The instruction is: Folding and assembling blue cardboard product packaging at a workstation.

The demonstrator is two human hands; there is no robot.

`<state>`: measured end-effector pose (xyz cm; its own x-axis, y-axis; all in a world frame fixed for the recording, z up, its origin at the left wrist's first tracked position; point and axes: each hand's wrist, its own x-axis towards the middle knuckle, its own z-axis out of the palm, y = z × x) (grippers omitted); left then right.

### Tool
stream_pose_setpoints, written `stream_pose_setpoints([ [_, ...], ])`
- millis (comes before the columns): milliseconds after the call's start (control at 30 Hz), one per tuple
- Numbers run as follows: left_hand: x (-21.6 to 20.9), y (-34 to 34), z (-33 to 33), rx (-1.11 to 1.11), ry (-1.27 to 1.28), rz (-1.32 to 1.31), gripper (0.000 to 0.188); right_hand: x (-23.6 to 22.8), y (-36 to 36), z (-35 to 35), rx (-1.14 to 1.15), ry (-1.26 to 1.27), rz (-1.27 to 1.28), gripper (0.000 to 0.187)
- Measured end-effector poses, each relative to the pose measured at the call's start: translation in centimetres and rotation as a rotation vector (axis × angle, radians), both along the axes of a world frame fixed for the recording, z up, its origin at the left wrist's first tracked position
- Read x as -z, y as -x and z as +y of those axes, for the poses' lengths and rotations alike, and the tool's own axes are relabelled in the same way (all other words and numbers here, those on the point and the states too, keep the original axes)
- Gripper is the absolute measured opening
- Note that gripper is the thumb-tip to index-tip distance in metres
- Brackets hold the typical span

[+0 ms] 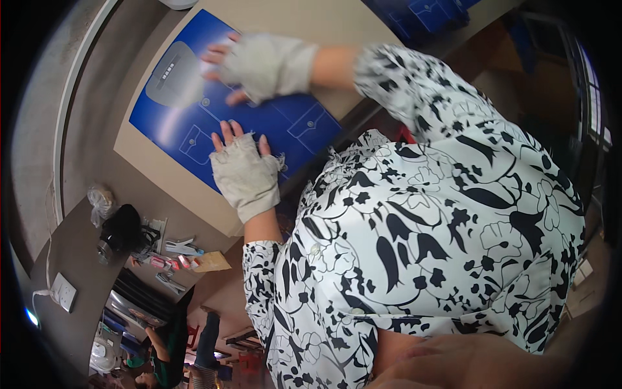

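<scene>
A flat blue sheet (175, 123), printed with pale outlines of pockets and buttons and a grey rounded patch (176, 78), lies on a larger beige board (146, 159). I wear pale, frayed fingerless gloves on both hands. My left hand (246, 172) rests with its fingers stretched out on the near left part of the blue sheet. Farther off, my right hand (262, 68) spreads its fingers over the sheet beside the grey patch. Slight motion blurs its fingertips, and I see nothing held in it. Whether the right palm touches the sheet is hidden.
Beyond my right arm sits another blue printed piece (427, 13). On the grey table (71, 259) at left are a clear plastic bag (100, 204), a black object (123, 230), small red-and-white items (172, 262) and a white socket box (63, 292). People (165, 356) appear at lower left.
</scene>
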<state>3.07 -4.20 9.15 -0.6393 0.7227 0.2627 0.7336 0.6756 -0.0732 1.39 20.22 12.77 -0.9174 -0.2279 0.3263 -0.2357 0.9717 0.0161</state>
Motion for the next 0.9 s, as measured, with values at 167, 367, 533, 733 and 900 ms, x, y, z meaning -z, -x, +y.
stream_pose_setpoints([
  [167,0.7,2.2,-1.3,-0.01,0.032,-0.025,0.061,4.2,-11.9,-4.4,-0.097,0.092,-0.294,0.079],
  [367,2.2,4.7,-4.8,-0.124,-0.168,0.021,0.062,5.9,-17.2,-2.4,-0.087,0.417,-0.286,0.068],
  [533,4.6,7.1,-11.9,-0.498,-1.564,-0.736,0.062,3.4,-13.7,-1.3,0.306,0.291,-0.256,0.08],
  [733,5.6,4.3,-14.5,-0.196,-0.612,-0.31,0.084,5.6,-7.3,-3.9,0.084,0.136,-0.21,0.104],
  [900,2.7,0.6,-12.4,-0.097,-0.172,-0.128,0.111,4.9,-6.2,-3.6,0.017,0.056,-0.272,0.11],
])
